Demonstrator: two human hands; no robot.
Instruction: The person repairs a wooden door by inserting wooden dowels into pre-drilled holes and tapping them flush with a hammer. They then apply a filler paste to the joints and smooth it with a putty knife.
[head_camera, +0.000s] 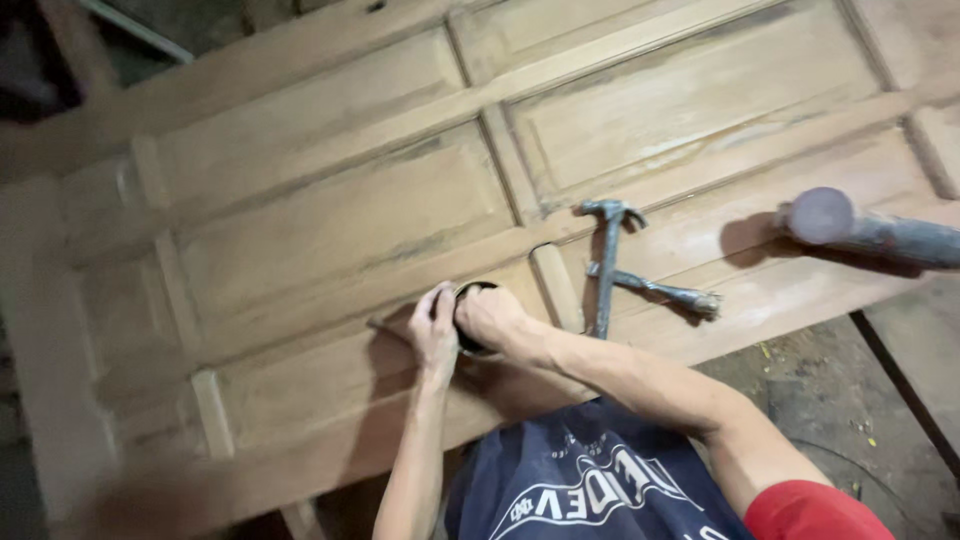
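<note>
Both hands, left hand (433, 330) and right hand (490, 318), fingers curled round dark round tin (470, 318) on wooden door (340, 220); claw hammer (606, 262), second tool (660, 290) just right.

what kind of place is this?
Probably a woodworking or carpentry shop. An unfinished panelled wooden door lies flat, a claw hammer and a metal tool rest on it, and both hands, left and right, grip a dark round thing on the door.

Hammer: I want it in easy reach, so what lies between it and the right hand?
Head view: only bare door wood between hammer and right hand.
</note>
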